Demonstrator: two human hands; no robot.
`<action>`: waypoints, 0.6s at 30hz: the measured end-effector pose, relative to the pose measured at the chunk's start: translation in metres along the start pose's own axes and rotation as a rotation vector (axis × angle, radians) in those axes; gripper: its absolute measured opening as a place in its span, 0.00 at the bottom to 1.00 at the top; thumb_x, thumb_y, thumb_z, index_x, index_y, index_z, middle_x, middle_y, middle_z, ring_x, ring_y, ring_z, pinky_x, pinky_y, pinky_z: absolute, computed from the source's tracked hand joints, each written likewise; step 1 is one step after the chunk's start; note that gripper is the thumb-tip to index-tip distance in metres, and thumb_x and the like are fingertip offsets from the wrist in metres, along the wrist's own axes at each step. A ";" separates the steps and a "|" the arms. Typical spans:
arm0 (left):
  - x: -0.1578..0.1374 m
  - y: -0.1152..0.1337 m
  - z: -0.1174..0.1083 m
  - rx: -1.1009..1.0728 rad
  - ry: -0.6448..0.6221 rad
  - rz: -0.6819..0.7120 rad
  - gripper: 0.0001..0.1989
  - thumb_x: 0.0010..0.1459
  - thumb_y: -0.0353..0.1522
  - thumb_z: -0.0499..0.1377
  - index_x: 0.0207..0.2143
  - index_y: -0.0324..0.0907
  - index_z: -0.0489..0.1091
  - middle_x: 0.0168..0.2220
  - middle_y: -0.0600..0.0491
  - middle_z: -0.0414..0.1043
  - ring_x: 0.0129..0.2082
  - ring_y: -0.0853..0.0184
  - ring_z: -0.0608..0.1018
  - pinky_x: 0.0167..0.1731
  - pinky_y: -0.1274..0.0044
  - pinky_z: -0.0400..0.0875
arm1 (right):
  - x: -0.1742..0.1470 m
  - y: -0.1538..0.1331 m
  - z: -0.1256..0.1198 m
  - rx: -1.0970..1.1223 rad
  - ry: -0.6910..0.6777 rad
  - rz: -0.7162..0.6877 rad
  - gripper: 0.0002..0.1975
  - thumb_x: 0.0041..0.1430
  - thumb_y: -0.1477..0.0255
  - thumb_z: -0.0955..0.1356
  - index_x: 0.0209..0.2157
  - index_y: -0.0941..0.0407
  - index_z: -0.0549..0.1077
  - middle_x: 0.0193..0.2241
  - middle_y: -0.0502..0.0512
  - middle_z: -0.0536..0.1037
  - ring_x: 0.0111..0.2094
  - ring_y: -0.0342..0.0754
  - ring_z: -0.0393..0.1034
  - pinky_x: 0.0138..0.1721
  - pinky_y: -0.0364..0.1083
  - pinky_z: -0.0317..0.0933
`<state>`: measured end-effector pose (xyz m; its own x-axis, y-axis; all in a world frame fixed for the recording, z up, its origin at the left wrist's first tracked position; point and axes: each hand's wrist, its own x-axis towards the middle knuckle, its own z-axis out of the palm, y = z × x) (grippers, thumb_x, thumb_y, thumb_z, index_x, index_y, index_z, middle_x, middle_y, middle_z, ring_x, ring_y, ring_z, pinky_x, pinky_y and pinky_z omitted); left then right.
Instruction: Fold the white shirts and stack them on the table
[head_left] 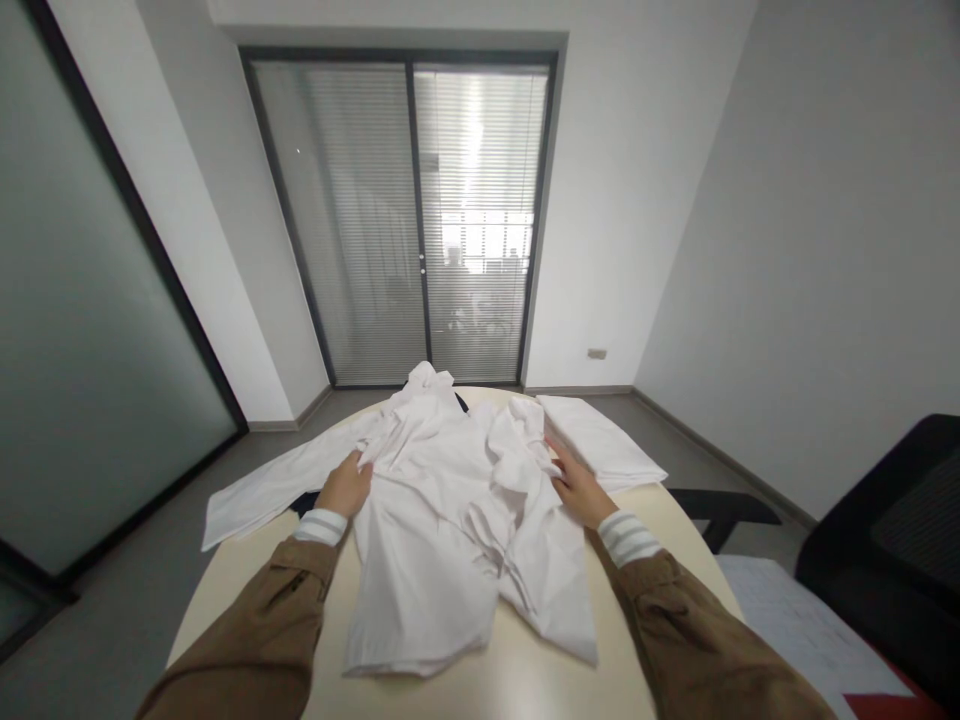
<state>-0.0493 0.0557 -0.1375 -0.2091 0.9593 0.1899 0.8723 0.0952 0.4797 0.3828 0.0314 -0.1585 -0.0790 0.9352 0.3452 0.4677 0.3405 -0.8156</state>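
A cream table (547,690) with a curved edge carries a rumpled white shirt (427,580), one sleeve (274,483) stretched to its left. Just right of the shirt lies a folded white cloth (604,442).

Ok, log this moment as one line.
left hand: holding white garment; right hand: touching its right side; garment: rumpled, on table; folded white cloth: beyond right hand
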 end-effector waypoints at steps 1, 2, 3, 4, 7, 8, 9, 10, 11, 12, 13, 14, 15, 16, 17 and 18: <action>0.001 -0.003 -0.003 0.003 0.018 -0.005 0.20 0.63 0.37 0.48 0.51 0.38 0.70 0.49 0.40 0.77 0.49 0.54 0.78 0.47 0.71 0.69 | 0.001 -0.002 0.000 -0.035 0.031 -0.007 0.35 0.53 0.74 0.67 0.64 0.51 0.62 0.56 0.60 0.73 0.54 0.56 0.70 0.61 0.59 0.58; 0.003 -0.007 -0.007 0.011 0.028 -0.014 0.21 0.64 0.38 0.47 0.52 0.38 0.70 0.49 0.39 0.77 0.50 0.53 0.78 0.47 0.70 0.69 | 0.001 -0.005 -0.001 -0.069 0.064 -0.013 0.33 0.54 0.73 0.67 0.63 0.51 0.64 0.54 0.59 0.75 0.53 0.57 0.71 0.60 0.59 0.58; 0.003 -0.012 -0.010 0.025 0.035 -0.025 0.22 0.65 0.39 0.46 0.53 0.38 0.69 0.49 0.38 0.76 0.50 0.51 0.77 0.47 0.68 0.69 | 0.001 -0.009 -0.002 -0.113 0.099 -0.014 0.32 0.55 0.73 0.67 0.62 0.50 0.65 0.53 0.59 0.76 0.52 0.58 0.71 0.59 0.59 0.59; 0.004 -0.016 -0.012 0.045 0.045 -0.042 0.23 0.65 0.40 0.45 0.53 0.38 0.69 0.49 0.37 0.76 0.50 0.49 0.77 0.47 0.66 0.69 | 0.000 -0.013 -0.004 -0.172 0.133 -0.011 0.30 0.56 0.72 0.66 0.62 0.49 0.65 0.53 0.58 0.76 0.51 0.59 0.72 0.57 0.58 0.61; 0.003 -0.025 -0.018 0.126 0.053 -0.116 0.25 0.65 0.45 0.46 0.51 0.39 0.71 0.47 0.35 0.77 0.49 0.46 0.77 0.45 0.64 0.69 | -0.001 -0.021 -0.008 -0.391 0.214 0.005 0.28 0.60 0.70 0.64 0.62 0.48 0.62 0.50 0.60 0.78 0.48 0.61 0.73 0.50 0.57 0.64; 0.002 -0.026 -0.019 0.148 0.044 -0.143 0.25 0.64 0.47 0.47 0.50 0.40 0.72 0.46 0.36 0.77 0.48 0.46 0.77 0.44 0.64 0.70 | -0.001 -0.023 -0.009 -0.442 0.235 0.009 0.27 0.60 0.69 0.64 0.62 0.49 0.62 0.48 0.60 0.78 0.47 0.61 0.74 0.48 0.57 0.65; 0.001 -0.025 -0.020 0.162 0.035 -0.172 0.26 0.64 0.48 0.47 0.49 0.40 0.72 0.45 0.36 0.77 0.47 0.46 0.78 0.43 0.64 0.70 | 0.000 -0.023 -0.009 -0.470 0.252 0.014 0.25 0.61 0.69 0.63 0.60 0.50 0.63 0.46 0.61 0.79 0.45 0.60 0.74 0.47 0.56 0.65; -0.001 -0.022 -0.021 0.166 0.027 -0.197 0.27 0.63 0.50 0.47 0.50 0.39 0.71 0.44 0.36 0.77 0.46 0.46 0.78 0.42 0.64 0.70 | 0.000 -0.024 -0.009 -0.473 0.259 0.019 0.23 0.60 0.68 0.63 0.58 0.51 0.64 0.44 0.61 0.79 0.44 0.60 0.75 0.45 0.55 0.66; -0.003 -0.017 -0.023 0.169 0.039 -0.207 0.28 0.63 0.50 0.48 0.52 0.39 0.69 0.44 0.35 0.77 0.45 0.46 0.78 0.42 0.64 0.70 | 0.000 -0.024 -0.008 -0.454 0.255 0.023 0.21 0.60 0.68 0.63 0.55 0.52 0.65 0.43 0.61 0.79 0.42 0.59 0.75 0.44 0.55 0.66; -0.006 -0.011 -0.025 0.178 0.076 -0.201 0.29 0.62 0.50 0.50 0.54 0.38 0.67 0.46 0.35 0.75 0.46 0.45 0.77 0.42 0.63 0.70 | 0.000 -0.024 -0.006 -0.411 0.241 0.020 0.19 0.58 0.68 0.64 0.53 0.53 0.65 0.44 0.61 0.78 0.42 0.59 0.75 0.44 0.55 0.66; -0.010 -0.003 -0.027 0.189 0.133 -0.172 0.30 0.61 0.49 0.52 0.57 0.37 0.63 0.49 0.34 0.73 0.48 0.45 0.76 0.42 0.62 0.70 | -0.001 -0.024 -0.004 -0.349 0.215 0.006 0.19 0.56 0.69 0.65 0.50 0.53 0.65 0.47 0.62 0.77 0.44 0.58 0.74 0.46 0.56 0.66; -0.015 0.007 -0.030 0.214 0.239 -0.097 0.31 0.60 0.46 0.54 0.59 0.36 0.60 0.54 0.34 0.69 0.51 0.45 0.74 0.45 0.62 0.69 | -0.002 -0.025 -0.001 -0.272 0.173 -0.014 0.19 0.54 0.70 0.66 0.49 0.53 0.65 0.52 0.62 0.74 0.48 0.58 0.73 0.48 0.56 0.65; -0.020 0.017 -0.032 0.252 0.337 -0.022 0.31 0.59 0.43 0.56 0.59 0.36 0.59 0.58 0.34 0.65 0.54 0.45 0.71 0.48 0.62 0.67 | -0.004 -0.026 0.001 -0.185 0.111 -0.032 0.21 0.50 0.71 0.67 0.48 0.53 0.66 0.58 0.62 0.70 0.52 0.58 0.70 0.51 0.56 0.64; -0.027 0.028 -0.034 0.260 0.376 0.041 0.27 0.58 0.42 0.56 0.57 0.37 0.62 0.57 0.35 0.65 0.55 0.46 0.71 0.49 0.62 0.66 | -0.007 -0.027 0.004 -0.095 0.028 -0.041 0.24 0.47 0.73 0.68 0.49 0.52 0.66 0.63 0.61 0.64 0.56 0.57 0.68 0.54 0.56 0.63; -0.034 0.039 -0.034 0.239 0.354 0.091 0.22 0.59 0.40 0.55 0.52 0.38 0.65 0.54 0.38 0.68 0.53 0.48 0.72 0.48 0.64 0.66 | -0.009 -0.028 0.006 -0.007 -0.069 -0.037 0.28 0.45 0.74 0.69 0.52 0.52 0.65 0.66 0.61 0.58 0.58 0.57 0.65 0.55 0.55 0.63; -0.043 0.050 -0.033 0.191 0.271 0.148 0.16 0.61 0.40 0.54 0.47 0.40 0.67 0.48 0.41 0.71 0.48 0.51 0.74 0.47 0.66 0.67 | -0.012 -0.030 0.007 0.070 -0.172 -0.021 0.34 0.44 0.75 0.69 0.56 0.51 0.62 0.68 0.60 0.54 0.59 0.56 0.64 0.55 0.54 0.63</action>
<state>-0.0112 0.0109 -0.0934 -0.1613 0.8636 0.4776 0.9635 0.0329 0.2658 0.3632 0.0111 -0.1418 -0.2407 0.9286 0.2826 0.4023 0.3604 -0.8416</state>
